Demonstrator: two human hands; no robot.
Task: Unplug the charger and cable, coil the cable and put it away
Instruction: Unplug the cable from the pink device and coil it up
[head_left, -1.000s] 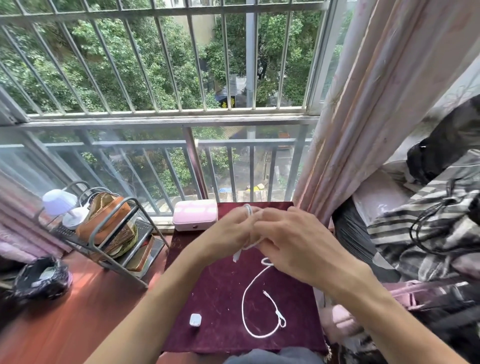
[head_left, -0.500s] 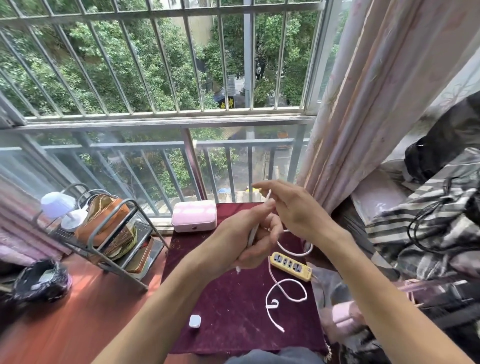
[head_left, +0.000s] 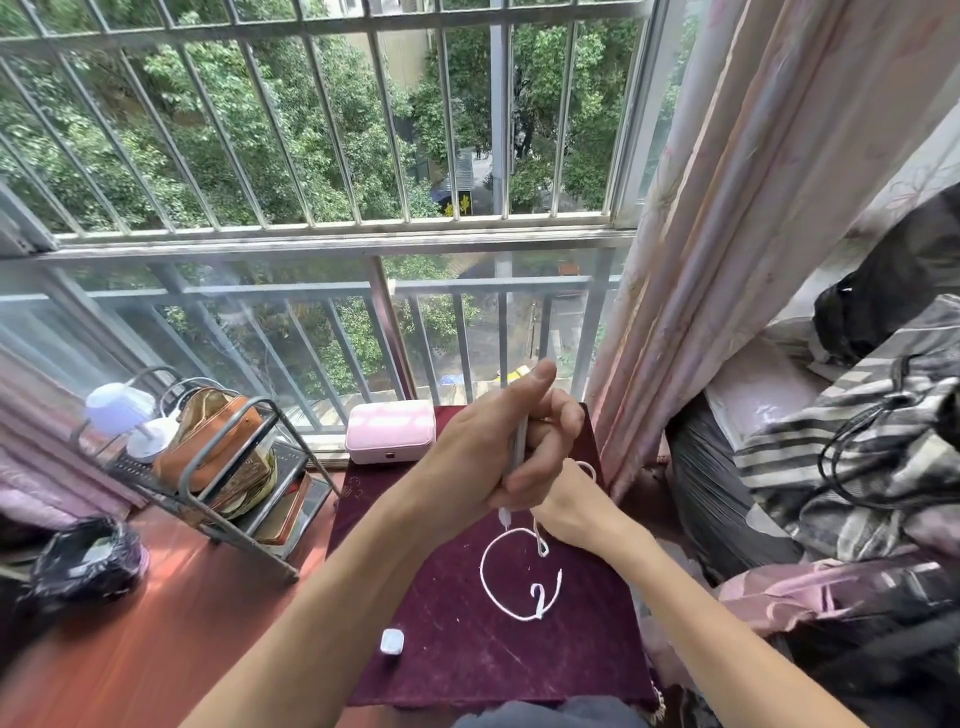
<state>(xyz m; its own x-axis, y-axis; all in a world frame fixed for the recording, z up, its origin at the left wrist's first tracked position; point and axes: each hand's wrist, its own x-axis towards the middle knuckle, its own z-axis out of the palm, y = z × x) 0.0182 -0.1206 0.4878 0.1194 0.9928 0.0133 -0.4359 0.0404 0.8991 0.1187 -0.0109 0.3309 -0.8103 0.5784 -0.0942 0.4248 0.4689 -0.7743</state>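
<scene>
1. Since the earlier frame, the right hand (head_left: 576, 512) has dropped from above the left hand (head_left: 488, 452) to just beneath it, mid-frame.
2. Left fingers curl round a bunched white cable (head_left: 519, 444), thumb up.
3. Right fingers are hidden, so their grip cannot be told.
4. The cable's loose end loops on the maroon worktop (head_left: 457, 670), lower centre.
5. The charger (head_left: 392, 642) lies apart, to the left.

cable (head_left: 484, 577): smooth white plastic
charger (head_left: 391, 642): glossy white plastic
bench cloth (head_left: 467, 670): matt, velvety fabric
rack (head_left: 193, 470): dull grey metal tube
box (head_left: 390, 439): glossy pink plastic
</scene>
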